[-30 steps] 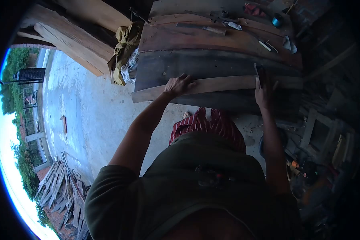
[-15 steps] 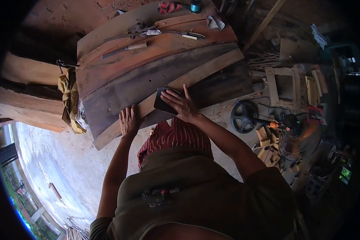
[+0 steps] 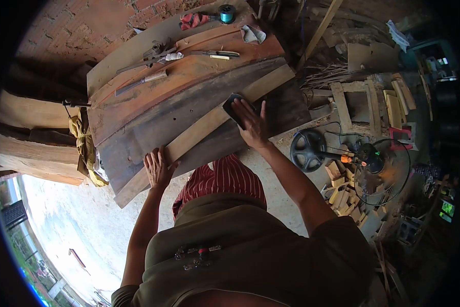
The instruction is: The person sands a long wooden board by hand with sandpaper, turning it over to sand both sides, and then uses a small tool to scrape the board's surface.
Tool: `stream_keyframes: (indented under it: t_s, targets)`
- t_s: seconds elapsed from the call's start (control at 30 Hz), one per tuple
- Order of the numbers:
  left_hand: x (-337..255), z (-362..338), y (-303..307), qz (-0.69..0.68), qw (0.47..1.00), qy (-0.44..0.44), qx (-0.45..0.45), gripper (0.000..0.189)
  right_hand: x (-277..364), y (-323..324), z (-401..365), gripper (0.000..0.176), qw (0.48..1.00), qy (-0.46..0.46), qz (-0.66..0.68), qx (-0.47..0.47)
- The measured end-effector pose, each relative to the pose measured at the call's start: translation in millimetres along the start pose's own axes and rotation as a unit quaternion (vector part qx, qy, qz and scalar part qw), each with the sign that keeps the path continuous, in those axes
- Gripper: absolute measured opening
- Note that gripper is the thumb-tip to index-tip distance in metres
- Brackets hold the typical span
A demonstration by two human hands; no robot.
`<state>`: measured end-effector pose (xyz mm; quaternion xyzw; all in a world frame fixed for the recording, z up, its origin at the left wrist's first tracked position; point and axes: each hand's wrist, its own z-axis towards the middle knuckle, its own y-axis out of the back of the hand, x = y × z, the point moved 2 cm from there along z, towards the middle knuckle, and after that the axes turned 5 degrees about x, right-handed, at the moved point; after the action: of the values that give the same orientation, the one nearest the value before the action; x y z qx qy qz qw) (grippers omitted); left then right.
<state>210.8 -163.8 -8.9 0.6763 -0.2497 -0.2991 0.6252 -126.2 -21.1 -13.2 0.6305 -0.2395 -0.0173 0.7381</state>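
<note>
A long, pale wooden plank lies slantwise across the dark workbench top. My left hand is on the plank's lower left part, its fingers bent over the upper face and the thumb out at the near edge. Farther up the plank, my right hand presses a dark sheet of sandpaper against the wood. Its fingers lie over the sheet, with the thumb held apart. The underside of the sandpaper is hidden.
Behind the plank lie a wooden-handled knife, a metal hand plane, a red cloth and a blue spool. To the right are a fan and a heap of wood offcuts. Boards are stacked at left.
My right hand and the sandpaper have slid up the plank, to the right and away from me. My left hand stays on the plank's lower part. The whole view has shifted slightly.
</note>
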Motion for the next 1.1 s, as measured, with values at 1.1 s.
stream_keyframes:
  t_s: [1.1]
  targets:
    - [-26, -26, 74, -0.568, 0.735, 0.183, 0.32, 0.092, -83, 6, 12, 0.057, 0.984, -0.174, 0.03, 0.017]
